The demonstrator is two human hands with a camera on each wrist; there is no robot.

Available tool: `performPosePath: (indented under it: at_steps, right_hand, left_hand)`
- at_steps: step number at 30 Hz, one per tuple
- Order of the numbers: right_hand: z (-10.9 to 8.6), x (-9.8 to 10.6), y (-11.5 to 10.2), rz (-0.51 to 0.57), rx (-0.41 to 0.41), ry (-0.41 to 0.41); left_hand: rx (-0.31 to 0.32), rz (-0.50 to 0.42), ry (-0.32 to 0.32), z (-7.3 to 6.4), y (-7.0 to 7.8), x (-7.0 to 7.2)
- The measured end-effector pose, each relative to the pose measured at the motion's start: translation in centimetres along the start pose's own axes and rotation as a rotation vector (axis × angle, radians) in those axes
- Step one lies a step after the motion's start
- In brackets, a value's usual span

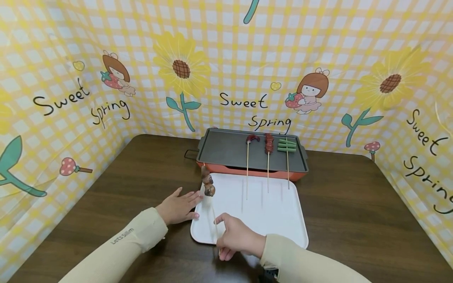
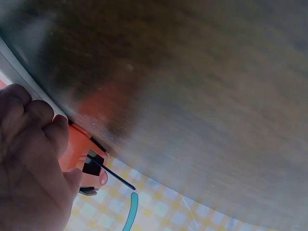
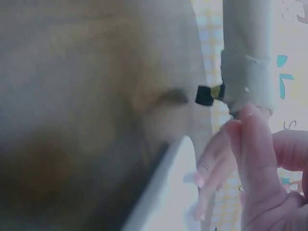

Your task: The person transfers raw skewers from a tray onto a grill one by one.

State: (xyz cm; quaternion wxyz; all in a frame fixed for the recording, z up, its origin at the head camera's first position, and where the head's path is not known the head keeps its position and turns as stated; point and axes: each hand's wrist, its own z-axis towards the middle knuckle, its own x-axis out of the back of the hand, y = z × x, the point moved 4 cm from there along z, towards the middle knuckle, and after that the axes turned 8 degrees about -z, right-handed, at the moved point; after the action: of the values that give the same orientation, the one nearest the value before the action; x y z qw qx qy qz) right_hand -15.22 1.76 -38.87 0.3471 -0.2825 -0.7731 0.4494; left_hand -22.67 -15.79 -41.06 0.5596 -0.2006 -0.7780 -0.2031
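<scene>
My right hand (image 1: 238, 237) pinches the lower part of a thin wooden skewer (image 1: 214, 220), which carries brown, mushroom-like chunks (image 1: 209, 186) at its far end. The skewer runs over the left side of a white tray (image 1: 272, 212). At the tray's left edge, my left hand (image 1: 180, 206) has its fingers stretched toward the chunks. In the left wrist view, the fingers of the left hand (image 2: 33, 159) lie along the tray rim (image 2: 36, 91). The right wrist view has the right hand (image 3: 264, 178) beside the tray (image 3: 168, 187); the skewer is hardly visible there.
Behind the tray stands an orange grill with a dark plate (image 1: 226, 145) and a wire handle (image 1: 190, 154) on its left. A dark red skewer (image 1: 253, 138), a red meat skewer (image 1: 269, 143) and a green one (image 1: 286, 145) lie on it, sticks reaching over the tray.
</scene>
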Motion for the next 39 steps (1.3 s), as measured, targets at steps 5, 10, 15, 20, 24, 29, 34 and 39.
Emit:
performPosePath:
  at_steps: [5, 10, 15, 20, 24, 29, 34, 39]
  right_hand:
    - [0.4, 1.7, -1.0, -0.043, 0.035, 0.033]
    - [0.9, 3.2, -1.8, -0.071, 0.055, 0.067]
    - [1.4, 4.2, -2.1, -0.073, 0.054, 0.081]
    - [2.0, 5.1, -2.3, -0.063, 0.068, 0.095]
    - [2.6, 5.7, -2.2, -0.052, 0.077, 0.106]
    - [3.4, 6.6, -2.2, -0.056, 0.082, 0.127]
    - [4.1, 7.3, -2.4, -0.060, 0.071, 0.148]
    - [5.0, 8.0, -2.9, -0.066, 0.053, 0.175]
  left_hand:
    - [0.000, -0.011, -0.007, 0.2, -0.1, -0.2]
    - [0.012, -0.016, -0.018, 0.2, -0.1, -0.1]
    - [0.016, -0.011, -0.025, 0.3, -0.1, -0.1]
    - [0.022, -0.008, -0.030, 0.4, -0.2, -0.2]
    - [0.018, -0.012, -0.025, 0.4, -0.1, -0.1]
    - [0.013, -0.007, -0.015, 0.3, -0.2, -0.2]
    - [0.007, -0.004, -0.012, 0.2, -0.2, -0.2]
    - [0.008, -0.013, -0.014, 0.2, -0.2, -0.2]
